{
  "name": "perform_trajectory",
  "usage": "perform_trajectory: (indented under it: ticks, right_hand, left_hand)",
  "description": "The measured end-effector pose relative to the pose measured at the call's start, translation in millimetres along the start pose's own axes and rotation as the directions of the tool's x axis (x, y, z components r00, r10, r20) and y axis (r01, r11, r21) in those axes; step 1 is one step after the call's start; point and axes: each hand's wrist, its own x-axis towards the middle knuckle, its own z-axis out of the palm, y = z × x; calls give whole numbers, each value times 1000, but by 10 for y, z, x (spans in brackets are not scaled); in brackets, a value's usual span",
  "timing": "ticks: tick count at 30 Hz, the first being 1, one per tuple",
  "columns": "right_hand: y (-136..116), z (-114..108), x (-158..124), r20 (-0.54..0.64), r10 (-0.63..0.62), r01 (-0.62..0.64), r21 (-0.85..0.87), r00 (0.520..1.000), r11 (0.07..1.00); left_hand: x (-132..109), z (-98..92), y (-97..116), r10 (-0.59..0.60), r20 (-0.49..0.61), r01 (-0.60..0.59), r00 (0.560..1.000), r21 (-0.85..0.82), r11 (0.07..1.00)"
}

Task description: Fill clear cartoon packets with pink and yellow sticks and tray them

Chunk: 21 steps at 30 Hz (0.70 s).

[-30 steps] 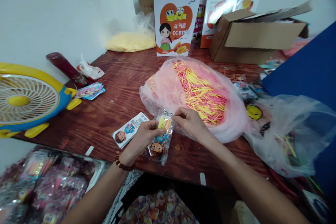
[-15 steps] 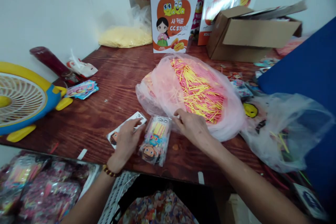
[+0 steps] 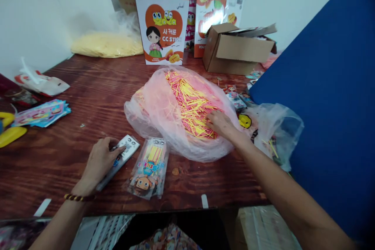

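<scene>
My left hand rests at the stack of flat printed packets, its thumb over the top and fingers bent at the side, closed on a packet. Reaching into the large pink plastic bag, my right hand has its fingers curled among thin yellow and pink sticks; the fingertips are partly hidden. Between my hands lie clear printed packets, the top one with yellow and pink sticks inside.
Behind the bag stand a CC STICK box and an open cardboard box. A bag of yellow stuff lies at the back left. A blue panel borders the right side, near another clear plastic bag. Printed sachets lie left.
My right hand has moved from the bag's near edge into the sticks. The left hand has shifted on the packets, fingers now bent at their side. The whole view has turned right.
</scene>
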Motion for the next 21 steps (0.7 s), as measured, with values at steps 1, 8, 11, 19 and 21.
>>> perform_trajectory:
  ticks: [1,8,11,19,21]
  right_hand:
    - [-28,11,37,3,-30,30,-10,1000,1000]
    - [3,4,157,0,-16,16,-4,1000,1000]
    - [219,-17,97,50,-46,42,71,998,997]
    - [355,25,-97,136,-166,168,-2,977,986]
    - [286,67,-95,130,-168,181,-93,977,979]
  left_hand:
    - [25,-2,-4,-27,13,27,1000,-35,999]
    - [100,-54,52,-162,59,169,985,-138,976]
    - [77,-93,78,-169,60,176,984,-136,975]
    - [-10,-114,32,-177,-37,167,983,-189,968]
    - [-27,-112,24,-186,-88,171,979,-160,972]
